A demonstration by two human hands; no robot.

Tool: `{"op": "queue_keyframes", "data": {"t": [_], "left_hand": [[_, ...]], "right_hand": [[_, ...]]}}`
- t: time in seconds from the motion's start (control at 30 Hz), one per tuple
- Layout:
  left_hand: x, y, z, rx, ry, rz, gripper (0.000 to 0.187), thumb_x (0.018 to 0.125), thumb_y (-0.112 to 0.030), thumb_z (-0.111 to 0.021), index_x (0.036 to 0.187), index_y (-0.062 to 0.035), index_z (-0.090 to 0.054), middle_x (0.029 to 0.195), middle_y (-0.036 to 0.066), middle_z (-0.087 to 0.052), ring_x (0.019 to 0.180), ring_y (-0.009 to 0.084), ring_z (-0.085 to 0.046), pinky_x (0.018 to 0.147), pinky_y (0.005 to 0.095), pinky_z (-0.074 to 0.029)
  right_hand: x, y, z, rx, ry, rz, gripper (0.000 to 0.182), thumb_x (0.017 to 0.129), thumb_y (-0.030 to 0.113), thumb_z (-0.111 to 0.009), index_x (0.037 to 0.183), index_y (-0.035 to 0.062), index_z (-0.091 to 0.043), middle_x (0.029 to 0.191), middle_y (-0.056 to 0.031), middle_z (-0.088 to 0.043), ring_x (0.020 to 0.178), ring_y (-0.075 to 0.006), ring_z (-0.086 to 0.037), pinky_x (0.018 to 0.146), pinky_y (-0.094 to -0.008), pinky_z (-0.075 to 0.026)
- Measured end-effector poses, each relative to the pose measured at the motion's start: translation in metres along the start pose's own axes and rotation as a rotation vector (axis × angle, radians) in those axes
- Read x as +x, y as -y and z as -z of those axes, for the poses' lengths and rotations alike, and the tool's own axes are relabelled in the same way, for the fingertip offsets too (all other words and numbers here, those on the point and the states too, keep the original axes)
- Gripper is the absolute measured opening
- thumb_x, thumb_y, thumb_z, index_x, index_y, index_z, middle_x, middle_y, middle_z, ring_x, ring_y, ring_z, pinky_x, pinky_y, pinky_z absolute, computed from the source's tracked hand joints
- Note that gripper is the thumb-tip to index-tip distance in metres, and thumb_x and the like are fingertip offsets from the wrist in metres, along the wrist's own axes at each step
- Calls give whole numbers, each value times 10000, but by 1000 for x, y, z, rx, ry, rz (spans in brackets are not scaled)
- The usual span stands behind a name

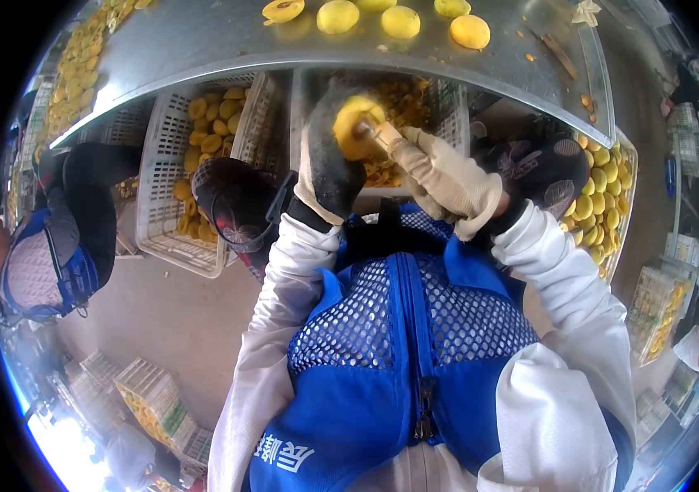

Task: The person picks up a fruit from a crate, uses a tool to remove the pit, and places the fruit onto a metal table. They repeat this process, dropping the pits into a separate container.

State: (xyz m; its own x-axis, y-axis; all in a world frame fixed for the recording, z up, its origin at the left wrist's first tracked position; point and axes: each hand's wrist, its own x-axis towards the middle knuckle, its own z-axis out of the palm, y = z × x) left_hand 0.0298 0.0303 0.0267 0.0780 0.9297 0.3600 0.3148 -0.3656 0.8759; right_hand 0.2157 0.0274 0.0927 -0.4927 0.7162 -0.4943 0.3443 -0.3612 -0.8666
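In my left hand (pixel 326 152), which wears a dark glove with a pale cuff, a yellow peach (pixel 352 141) is held with its brownish middle facing the right. My right hand (pixel 439 168), in a cream work glove, is closed round a small pitting tool (pixel 380 131). Its metal tip meets the centre of the peach; whether it has gone into the flesh is blurred. Both hands are above a crate of orange-yellow scraps (pixel 403 102), just in front of the table edge. The fingers of my left hand are partly hidden behind the fruit.
Several yellow peaches (pixel 400 22) lie on the metal table (pixel 226 37), with a wooden-handled tool (pixel 558 56) at its right. A white crate (pixel 157 176) of peach halves stands left, another crate of peaches (pixel 630 176) right. A co-worker (pixel 58 258) sits at far left.
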Motion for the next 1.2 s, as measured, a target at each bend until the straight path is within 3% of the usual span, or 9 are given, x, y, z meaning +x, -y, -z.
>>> {"op": "queue_keyframes", "data": {"t": [0.07,0.17,0.23,0.37,0.47,0.57,0.63,1.07,1.2], "left_hand": [[1,-3,-2,-27,-31,9,327,798,95,-664,1102,-11,-609,1019,101,-645,936,213,-635,835,301,-503],[1,2,-3,-73,-43,22,302,806,78,-669,1088,-13,-611,1013,93,-643,923,208,-634,829,299,-502],[4,8,-1,97,15,-87,337,783,88,-688,1094,-16,-611,1002,99,-642,907,219,-635,818,303,-503],[3,8,-4,87,25,-94,391,757,98,-696,1120,-16,-607,1000,116,-639,910,235,-637,816,315,-506],[1,4,-7,-4,-39,-71,385,761,85,-708,1118,-19,-610,1014,123,-637,915,243,-636,817,317,-506],[0,-1,-5,-5,-33,-66,380,797,50,-719,1149,-10,-591,1051,124,-641,952,238,-642,840,315,-509],[-1,5,-5,-17,-35,-52,380,829,14,-725,1176,-3,-570,1070,121,-643,972,232,-645,851,314,-512],[3,-5,-12,-39,-197,-156,639,793,61,-728,1348,10,-415,1190,187,-597,1071,287,-646,909,365,-561],[-3,-2,-19,-200,-204,-207,762,785,-12,-806,1376,3,-325,1218,160,-592,1083,255,-630,947,368,-521]], "right_hand": [[3,-6,-1,154,62,-128,551,1033,490,-487,1266,-8,-519,732,13,-539,490,-79,-462,428,-244,-378],[17,-30,-7,-95,-124,299,566,1023,516,-488,1241,-6,-516,672,2,-495,429,-92,-432,393,-263,-347],[1,-3,-1,151,14,-97,596,1009,548,-494,1250,4,-513,643,-1,-469,395,-98,-397,378,-268,-335],[3,-9,-4,159,-10,-79,596,1002,556,-504,1247,12,-516,642,10,-445,393,-84,-373,368,-262,-309],[13,-25,-2,-41,-87,219,560,1016,506,-511,1261,2,-523,682,-9,-522,473,-119,-492,443,-271,-418],[-2,-2,1,216,70,-152,504,1038,428,-511,1275,-17,-532,777,-42,-629,649,-174,-620,630,-288,-531],[5,-19,-7,-130,-134,160,451,1044,363,-523,1273,-25,-544,885,-98,-699,813,-232,-678,792,-305,-548],[-2,-27,-21,-641,-632,550,352,994,323,-604,1177,23,-603,836,-199,-703,740,-305,-726,620,-363,-563],[-7,-14,-16,-175,-431,415,337,990,304,-612,1157,11,-610,808,-205,-696,727,-316,-723,613,-372,-556]]}}
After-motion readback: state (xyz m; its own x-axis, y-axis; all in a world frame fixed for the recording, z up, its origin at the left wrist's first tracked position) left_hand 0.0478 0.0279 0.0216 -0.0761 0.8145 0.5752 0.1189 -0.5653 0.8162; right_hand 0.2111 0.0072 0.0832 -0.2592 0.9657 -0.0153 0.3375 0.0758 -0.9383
